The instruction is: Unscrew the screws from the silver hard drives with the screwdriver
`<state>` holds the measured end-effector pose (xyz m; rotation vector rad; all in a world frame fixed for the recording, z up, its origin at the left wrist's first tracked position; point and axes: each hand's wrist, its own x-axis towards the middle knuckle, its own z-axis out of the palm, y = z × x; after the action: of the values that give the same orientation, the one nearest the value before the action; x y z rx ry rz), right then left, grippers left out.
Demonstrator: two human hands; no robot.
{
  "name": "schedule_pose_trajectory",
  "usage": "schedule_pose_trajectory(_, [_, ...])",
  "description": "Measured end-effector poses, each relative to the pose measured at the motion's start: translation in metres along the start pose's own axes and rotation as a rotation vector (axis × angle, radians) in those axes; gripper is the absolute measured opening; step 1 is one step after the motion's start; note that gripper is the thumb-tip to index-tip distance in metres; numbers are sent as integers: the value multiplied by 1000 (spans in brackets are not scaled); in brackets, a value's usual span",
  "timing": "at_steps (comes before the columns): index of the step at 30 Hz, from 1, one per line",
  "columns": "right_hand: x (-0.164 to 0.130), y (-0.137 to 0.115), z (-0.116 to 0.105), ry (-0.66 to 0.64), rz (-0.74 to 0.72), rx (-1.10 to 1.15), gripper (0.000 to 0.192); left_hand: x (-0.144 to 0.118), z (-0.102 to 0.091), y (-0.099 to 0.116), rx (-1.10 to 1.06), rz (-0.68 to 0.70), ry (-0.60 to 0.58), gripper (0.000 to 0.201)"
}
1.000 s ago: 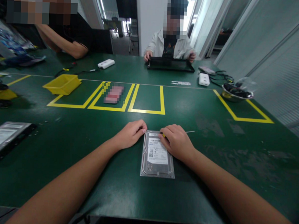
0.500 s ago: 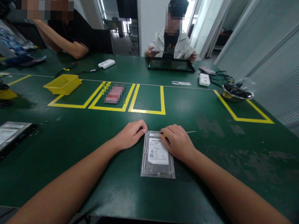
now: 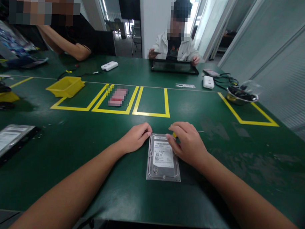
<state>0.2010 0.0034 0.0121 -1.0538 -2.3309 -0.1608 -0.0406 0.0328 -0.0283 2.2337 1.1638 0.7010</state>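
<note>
A silver hard drive [image 3: 163, 171] with a white printed label lies flat on the green table in front of me. My left hand [image 3: 138, 135] is closed at its far left corner, the bent fingertips on the edge. Over its far right side, my right hand [image 3: 188, 140] curls loosely around a screwdriver [image 3: 174, 135]. Part of the yellow handle shows between thumb and fingers, and the thin metal shaft sticks out to the right beyond the knuckles. The rest of the screwdriver is hidden by the hand.
Another hard drive [image 3: 10, 141] lies at the left edge. Farther back are a yellow bin [image 3: 65, 87], a blurred pink item [image 3: 118, 97] inside yellow tape, and a metal bowl [image 3: 240, 97] of dark parts. Across the table, a person holds a thin sheet above a black frame [image 3: 175, 71].
My right hand has lifted slightly and shifted right with the screwdriver, its fingers loosening and showing more of the yellow handle. My left hand stays at the drive's corner.
</note>
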Motion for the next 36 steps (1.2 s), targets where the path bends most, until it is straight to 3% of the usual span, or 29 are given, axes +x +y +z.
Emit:
schedule_pose_trajectory(6, [30,-19,-41,142,-62,82,30,-2,-1,0,-15,10,1,12])
schedule_pose_trajectory(10, [58,-26,-70,217,6,121,20,-3,-2,-1,-25,11,4,12])
schedule_pose_trajectory(14, [76,-36,-98,66,23,301,17,-3,-2,-1,-38,15,7,11])
schedule_pose_trajectory(17, [80,-45,-109,50,36,367,21,-2,-2,-1,-43,21,11,10])
schedule_pose_trajectory(24, [77,-46,-99,179,176,364,24,-1,-1,-2,-46,7,7,11])
schedule_pose_trajectory(31, [79,-30,-79,158,154,358,31,-1,-3,-1,-49,4,10,11])
schedule_pose_trajectory(36, [82,-29,-60,191,213,436,35,0,-3,-2,-57,9,5,10])
